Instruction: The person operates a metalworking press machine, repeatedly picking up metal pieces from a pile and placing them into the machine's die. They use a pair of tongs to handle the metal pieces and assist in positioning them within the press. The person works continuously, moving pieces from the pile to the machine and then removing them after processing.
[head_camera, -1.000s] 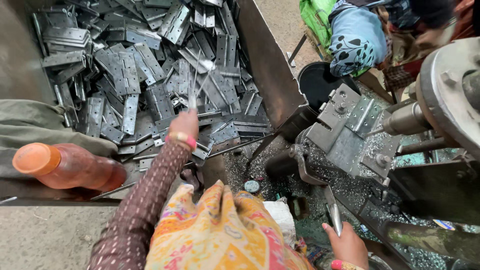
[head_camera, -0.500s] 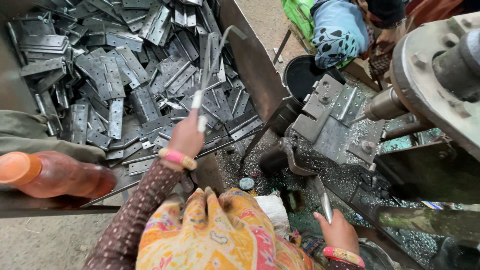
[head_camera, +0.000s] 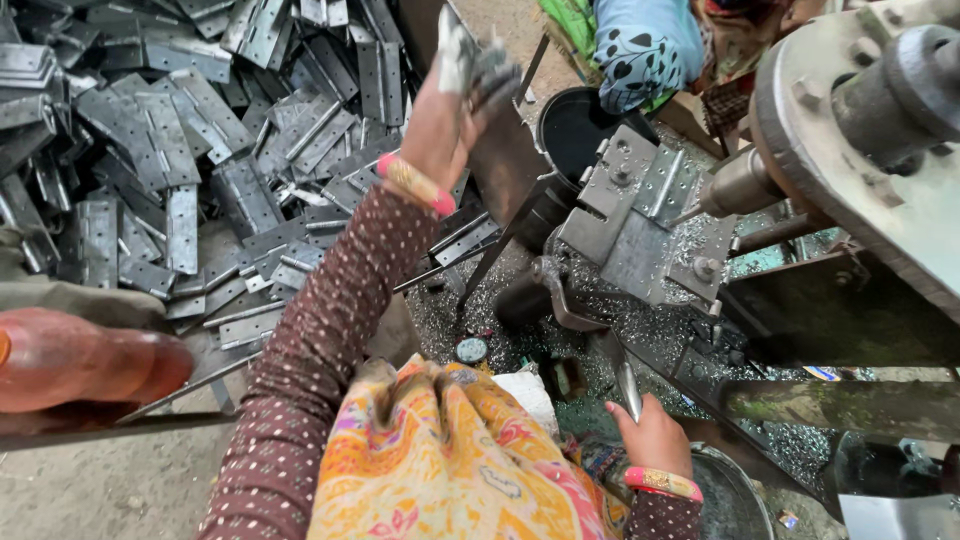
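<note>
My left hand (head_camera: 450, 115) is raised above the bin's right edge, shut on a grey metal hinge plate (head_camera: 480, 62) that is blurred by motion. Below and to its left lies a big pile of similar grey hinge plates (head_camera: 170, 150) in a metal bin. My right hand (head_camera: 655, 435) is low at the bottom right, fingers closed round a shiny metal lever handle (head_camera: 628, 385). Ahead of it stands a drilling machine with a grey steel jig (head_camera: 635, 225) and a drill spindle (head_camera: 740, 185) pointing at it.
An orange plastic bottle (head_camera: 85, 360) lies at the left on the bin's rim. A black bucket (head_camera: 570, 125) sits behind the jig. Metal shavings (head_camera: 610, 320) cover the machine bed. Another person in blue and green cloth (head_camera: 640, 45) sits at the top. A large flywheel (head_camera: 870, 120) fills the right.
My left hand lifted a hinge plate out of the pile and swung it up and to the right toward the jig. My right hand stayed on the lever.
</note>
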